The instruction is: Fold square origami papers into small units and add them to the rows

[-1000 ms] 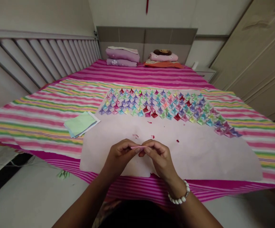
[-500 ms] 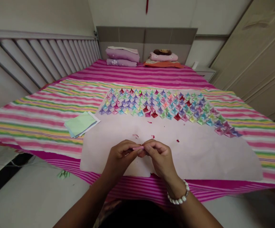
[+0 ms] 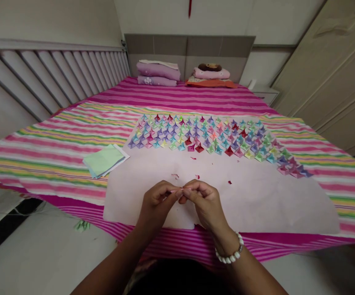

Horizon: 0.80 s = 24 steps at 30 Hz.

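My left hand (image 3: 156, 201) and my right hand (image 3: 204, 201) meet over the near part of a large pale paper sheet (image 3: 257, 196) spread on the bed. Both pinch a small folded pink paper piece (image 3: 177, 190) between thumbs and fingertips; most of it is hidden by the fingers. A white bead bracelet (image 3: 230, 255) circles my right wrist. Farther back on the sheet lie rows of several small folded paper shapes (image 3: 208, 137) in many colours. A stack of square paper sheets (image 3: 104, 160), green on top, lies to the left of my left hand.
The bed has a pink, green and yellow striped cover (image 3: 51, 143). Tiny red paper scraps (image 3: 175, 176) dot the sheet beyond my hands. Folded bedding (image 3: 158, 73) and pillows (image 3: 211, 76) sit at the headboard. A slatted rail (image 3: 57, 73) runs along the left; wardrobe doors (image 3: 327, 78) stand right.
Both hands have drawn slightly closer together and risen a little, and the fingertips now cover more of the pink paper piece. Nothing else has moved.
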Motion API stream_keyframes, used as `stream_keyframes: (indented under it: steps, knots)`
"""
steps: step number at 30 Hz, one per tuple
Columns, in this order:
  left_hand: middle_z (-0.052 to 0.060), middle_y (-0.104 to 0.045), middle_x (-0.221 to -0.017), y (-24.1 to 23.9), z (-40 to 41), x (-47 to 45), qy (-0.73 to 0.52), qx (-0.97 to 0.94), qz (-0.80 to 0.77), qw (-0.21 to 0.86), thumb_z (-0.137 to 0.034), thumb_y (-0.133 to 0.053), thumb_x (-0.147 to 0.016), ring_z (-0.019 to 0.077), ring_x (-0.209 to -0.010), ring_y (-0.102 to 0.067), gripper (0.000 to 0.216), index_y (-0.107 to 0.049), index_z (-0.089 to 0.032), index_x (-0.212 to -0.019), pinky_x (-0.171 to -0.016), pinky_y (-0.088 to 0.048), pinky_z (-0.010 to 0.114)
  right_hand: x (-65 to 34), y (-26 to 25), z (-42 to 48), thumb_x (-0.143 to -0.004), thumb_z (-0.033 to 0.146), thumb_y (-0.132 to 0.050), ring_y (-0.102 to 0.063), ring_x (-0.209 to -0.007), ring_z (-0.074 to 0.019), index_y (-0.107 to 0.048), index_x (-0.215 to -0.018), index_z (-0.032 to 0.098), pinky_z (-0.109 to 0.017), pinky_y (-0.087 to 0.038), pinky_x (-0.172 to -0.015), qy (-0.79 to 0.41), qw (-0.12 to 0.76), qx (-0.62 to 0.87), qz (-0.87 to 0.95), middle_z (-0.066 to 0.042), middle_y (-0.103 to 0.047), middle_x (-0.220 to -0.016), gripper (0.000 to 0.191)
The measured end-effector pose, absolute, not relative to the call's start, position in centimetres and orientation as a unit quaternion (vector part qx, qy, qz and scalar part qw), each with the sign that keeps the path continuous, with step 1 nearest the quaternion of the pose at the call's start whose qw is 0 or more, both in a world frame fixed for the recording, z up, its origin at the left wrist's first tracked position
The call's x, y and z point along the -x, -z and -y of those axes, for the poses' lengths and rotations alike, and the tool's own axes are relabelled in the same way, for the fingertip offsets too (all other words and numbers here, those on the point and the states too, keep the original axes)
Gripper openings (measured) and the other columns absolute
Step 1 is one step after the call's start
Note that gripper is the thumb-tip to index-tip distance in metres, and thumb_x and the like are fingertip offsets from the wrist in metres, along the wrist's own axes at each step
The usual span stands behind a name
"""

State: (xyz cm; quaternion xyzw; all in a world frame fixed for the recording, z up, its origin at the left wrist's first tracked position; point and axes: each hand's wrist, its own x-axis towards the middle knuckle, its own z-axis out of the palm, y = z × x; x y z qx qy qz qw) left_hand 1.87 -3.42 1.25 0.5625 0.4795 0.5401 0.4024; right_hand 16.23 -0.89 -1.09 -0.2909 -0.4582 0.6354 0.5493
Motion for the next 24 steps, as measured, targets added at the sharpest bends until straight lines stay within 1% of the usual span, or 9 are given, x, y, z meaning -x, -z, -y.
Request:
stream_keyframes:
  steps: [2,5,8,12,14,17,18,21,24]
  knots:
    - [0.0,-0.063,-0.066,-1.3,3.2,-1.7,-0.533,-0.535,-0.489,0.436,-0.028,-0.066,-0.08,0.0131,-0.066,-0.058,0.015,-0.07,-0.018,-0.069,-0.063,-0.047,0.026,-16.3,1.0,0.8,-0.078,0.024,-0.072,-0.063,-0.058,-0.0145,-0.069,-0.073,0.019,-0.029,-0.05,-0.063,-0.625,0.546,0.301,0.47,0.0,-0.068,-0.061,0.008]
    - [0.0,-0.062,-0.064,-1.0,2.9,-1.6,-0.515,-0.511,-0.497,0.477,-0.031,-0.061,-0.082,0.0134,-0.065,-0.057,0.021,-0.071,-0.017,-0.069,-0.066,-0.047,0.027,-16.4,1.0,0.8,-0.079,0.025,-0.071,-0.061,-0.056,-0.0139,-0.068,-0.071,0.019,-0.029,-0.048,-0.063,-0.616,0.543,0.319,0.473,0.001,-0.067,-0.058,0.011]
    - [0.0,-0.061,-0.06,-0.1,2.4,-1.8,-0.516,-0.472,-0.501,0.51,-0.035,-0.063,-0.08,0.0132,-0.062,-0.055,0.024,-0.07,-0.016,-0.067,-0.064,-0.045,0.027,-16.3,1.3,0.6,-0.079,0.027,-0.071,-0.06,-0.056,-0.0132,-0.068,-0.069,0.018,-0.028,-0.046,-0.063,-0.626,0.534,0.332,0.461,0.001,-0.066,-0.055,0.014]
    - [0.0,-0.057,-0.053,1.6,1.6,-2.2,-0.527,-0.37,-0.495,0.584,-0.045,-0.07,-0.07,0.0112,-0.054,-0.05,0.031,-0.065,-0.015,-0.061,-0.055,-0.039,0.025,-15.9,2.0,0.1,-0.073,0.027,-0.074,-0.052,-0.044,-0.0096,-0.064,-0.061,0.017,-0.024,-0.04,-0.054,-0.648,0.523,0.382,0.401,0.003,-0.06,-0.045,0.018]
    - [0.0,-0.056,-0.054,2.1,1.3,-2.3,-0.515,-0.342,-0.496,0.61,-0.046,-0.072,-0.067,0.0108,-0.053,-0.049,0.034,-0.063,-0.015,-0.06,-0.054,-0.038,0.025,-15.8,2.4,-0.2,-0.069,0.029,-0.077,-0.053,-0.044,-0.0101,-0.065,-0.063,0.017,-0.024,-0.039,-0.051,-0.667,0.517,0.39,0.369,0.003,-0.061,-0.046,0.018]
    - [-0.001,-0.055,-0.053,2.4,1.1,-2.2,-0.5,-0.339,-0.505,0.617,-0.047,-0.071,-0.068,0.0096,-0.052,-0.047,0.035,-0.061,-0.015,-0.059,-0.053,-0.037,0.024,-15.9,2.6,-0.4,-0.067,0.032,-0.078,-0.059,-0.052,-0.0121,-0.071,-0.08,0.018,-0.025,-0.043,-0.056,-0.675,0.521,0.375,0.364,0.002,-0.067,-0.056,0.02]
    - [-0.001,-0.055,-0.053,2.3,1.1,-2.2,-0.497,-0.343,-0.507,0.615,-0.047,-0.07,-0.069,0.0093,-0.051,-0.047,0.035,-0.061,-0.015,-0.059,-0.053,-0.037,0.024,-16.0,2.6,-0.4,-0.067,0.032,-0.078,-0.06,-0.055,-0.0123,-0.072,-0.082,0.018,-0.026,-0.045,-0.058,-0.671,0.523,0.37,0.372,0.001,-0.068,-0.058,0.021]
    - [0.0,-0.057,-0.055,1.9,1.1,-2.2,-0.482,-0.36,-0.509,0.616,-0.049,-0.067,-0.072,0.01,-0.052,-0.049,0.036,-0.062,-0.015,-0.062,-0.053,-0.039,0.024,-16.2,2.4,-0.6,-0.067,0.03,-0.079,-0.06,-0.057,-0.0121,-0.073,-0.074,0.017,-0.027,-0.047,-0.063,-0.66,0.522,0.371,0.393,0.0,-0.067,-0.059,0.016]
    - [0.002,-0.06,-0.061,1.5,1.0,-2.0,-0.468,-0.405,-0.523,0.587,-0.052,-0.059,-0.079,0.0131,-0.059,-0.055,0.039,-0.063,-0.015,-0.067,-0.055,-0.043,0.025,-16.3,2.3,-1.0,-0.064,0.032,-0.081,-0.058,-0.053,-0.0115,-0.073,-0.069,0.017,-0.026,-0.046,-0.06,-0.672,0.517,0.381,0.37,0.0,-0.066,-0.054,0.017]
